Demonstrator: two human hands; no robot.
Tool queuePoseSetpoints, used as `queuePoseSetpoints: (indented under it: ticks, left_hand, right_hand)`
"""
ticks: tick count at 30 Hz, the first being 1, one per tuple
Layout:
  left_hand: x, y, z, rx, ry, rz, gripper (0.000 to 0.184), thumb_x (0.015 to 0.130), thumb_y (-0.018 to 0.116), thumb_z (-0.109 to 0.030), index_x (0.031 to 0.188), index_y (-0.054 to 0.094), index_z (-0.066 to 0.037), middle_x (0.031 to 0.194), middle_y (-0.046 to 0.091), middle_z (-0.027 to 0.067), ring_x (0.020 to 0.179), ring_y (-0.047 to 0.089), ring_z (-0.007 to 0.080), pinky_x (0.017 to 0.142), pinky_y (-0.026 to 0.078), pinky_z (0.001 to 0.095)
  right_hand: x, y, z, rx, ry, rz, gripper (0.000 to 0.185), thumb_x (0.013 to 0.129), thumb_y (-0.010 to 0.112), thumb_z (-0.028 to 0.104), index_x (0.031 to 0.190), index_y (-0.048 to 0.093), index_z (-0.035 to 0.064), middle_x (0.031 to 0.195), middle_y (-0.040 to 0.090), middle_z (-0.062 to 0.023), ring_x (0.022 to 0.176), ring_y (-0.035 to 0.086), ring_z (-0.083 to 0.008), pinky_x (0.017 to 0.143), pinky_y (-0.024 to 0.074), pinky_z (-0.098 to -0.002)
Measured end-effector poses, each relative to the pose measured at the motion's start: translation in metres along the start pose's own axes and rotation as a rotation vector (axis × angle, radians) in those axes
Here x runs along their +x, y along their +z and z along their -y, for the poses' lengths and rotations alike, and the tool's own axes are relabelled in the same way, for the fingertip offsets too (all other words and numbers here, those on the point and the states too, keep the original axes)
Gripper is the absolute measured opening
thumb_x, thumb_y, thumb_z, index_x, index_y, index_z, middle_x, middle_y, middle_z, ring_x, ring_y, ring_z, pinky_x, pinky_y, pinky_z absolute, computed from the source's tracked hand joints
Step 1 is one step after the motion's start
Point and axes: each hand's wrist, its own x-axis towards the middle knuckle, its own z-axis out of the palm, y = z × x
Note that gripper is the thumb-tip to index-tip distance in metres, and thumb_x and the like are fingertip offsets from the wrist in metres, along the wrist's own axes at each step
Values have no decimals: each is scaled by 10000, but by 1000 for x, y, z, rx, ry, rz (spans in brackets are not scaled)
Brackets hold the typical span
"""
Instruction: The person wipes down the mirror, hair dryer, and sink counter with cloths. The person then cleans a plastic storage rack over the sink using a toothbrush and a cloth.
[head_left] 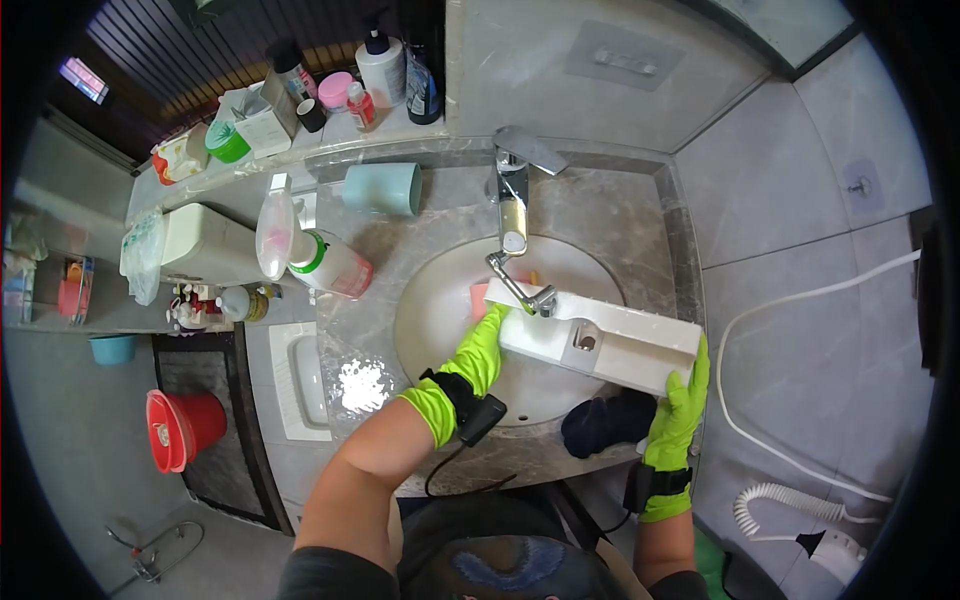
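Note:
Over the sink (412,340), a long white plastic box-like holder (640,345) is tilted under the faucet (513,215), a small metallic-looking fitting on its face. My left hand (482,350), in a bright green glove, grips its left end; the fingertips are partly hidden behind it. At the right end, my right hand (687,395), gloved the same way, is closed around the edge with the thumb on the near side. The faucet's jointed spout reaches down to the holder's left part. Behind that end, a pink item (478,298) lies in the basin, mostly covered.
A spray bottle (335,265) and a light-blue cup (385,189) occupy the counter's left side. Dark cloth (610,422) lies at the front edge near my right wrist. Toiletries line the ledge, including a white pump bottle (381,75). A white cord (760,310) hangs at the right.

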Motion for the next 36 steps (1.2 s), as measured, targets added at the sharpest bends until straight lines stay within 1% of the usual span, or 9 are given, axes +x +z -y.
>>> queuePoseSetpoints:
  ticks: [5, 12, 15, 18, 21, 25, 29, 32, 36]
  left_hand:
    - [-8, 11, 22, -230, 216, -128, 424, 1012, 620, -314, 1317, 570, -23, 1143, 663, 63, 1017, 636, 178, 888, 531, 335]
    - [-105, 88, -25, 158, -448, 48, 461, 980, 682, -299, 1378, 514, -138, 1248, 610, 47, 1095, 633, 227, 951, 543, 420]
    - [-103, 91, -7, -107, -466, 158, 464, 945, 730, -290, 1342, 547, -134, 1197, 645, 29, 1039, 662, 228, 852, 579, 397]
    - [-103, 85, 7, -269, -361, 252, 500, 947, 725, -281, 1375, 510, -137, 1297, 597, 53, 1182, 622, 236, 923, 583, 456]
    - [-109, 83, 7, -244, -248, 206, 492, 944, 726, -304, 1351, 531, -109, 1223, 633, 82, 1067, 670, 225, 808, 604, 419]
    - [-125, 81, -31, -220, -243, 290, 505, 889, 784, -164, 1321, 547, -55, 1178, 656, 95, 1042, 680, 229, 815, 596, 400]
    - [-116, 62, -20, 354, 36, 297, 463, 880, 790, -171, 1275, 594, -31, 1172, 673, 79, 1012, 661, 168, 871, 558, 327]
    - [-121, 55, -21, 341, 133, 276, 497, 837, 823, -115, 1265, 587, -26, 1150, 673, 79, 1005, 652, 165, 869, 556, 324]
    - [-125, 50, -31, 500, 292, 168, 581, 792, 857, -78, 1283, 553, -18, 1122, 670, 71, 993, 645, 155, 867, 550, 313]
  right_hand:
    - [-28, 7, -3, -5, -30, -37, 889, 820, 733, 221, 1567, 293, 22, 1554, 380, -138, 1426, 383, -273, 1201, 263, -411]
    - [-38, 13, -9, -41, -11, -51, 877, 819, 697, 142, 1574, 269, 18, 1578, 348, -142, 1448, 347, -269, 1209, 238, -399]
    - [-49, 21, -14, -38, 1, -1, 874, 832, 694, 135, 1576, 253, 13, 1585, 331, -142, 1460, 326, -269, 1209, 227, -387]
    - [-57, 10, -24, -160, 11, 44, 854, 870, 724, 231, 1560, 275, 7, 1562, 363, -145, 1450, 345, -264, 1207, 243, -389]
    - [-56, -10, -25, -87, 33, 143, 800, 930, 697, 365, 1530, 323, -8, 1526, 410, -147, 1425, 385, -263, 1205, 262, -400]
    - [-56, -18, -4, -153, 4, 99, 736, 994, 566, 533, 1482, 427, 0, 1486, 475, -109, 1355, 457, -227, 1138, 351, -377]
    - [-56, -6, 15, 79, 384, 308, 714, 950, 687, 412, 1476, 445, -7, 1447, 527, -134, 1314, 508, -216, 1117, 371, -347]
    - [-61, 13, 19, -405, 65, 596, 735, 901, 761, 278, 1494, 427, 3, 1455, 520, -143, 1306, 513, -211, 1112, 380, -361]
    - [-56, 22, 12, -210, 505, 686, 711, 848, 801, 204, 1462, 486, 35, 1433, 531, -165, 1286, 527, -227, 999, 486, -364]
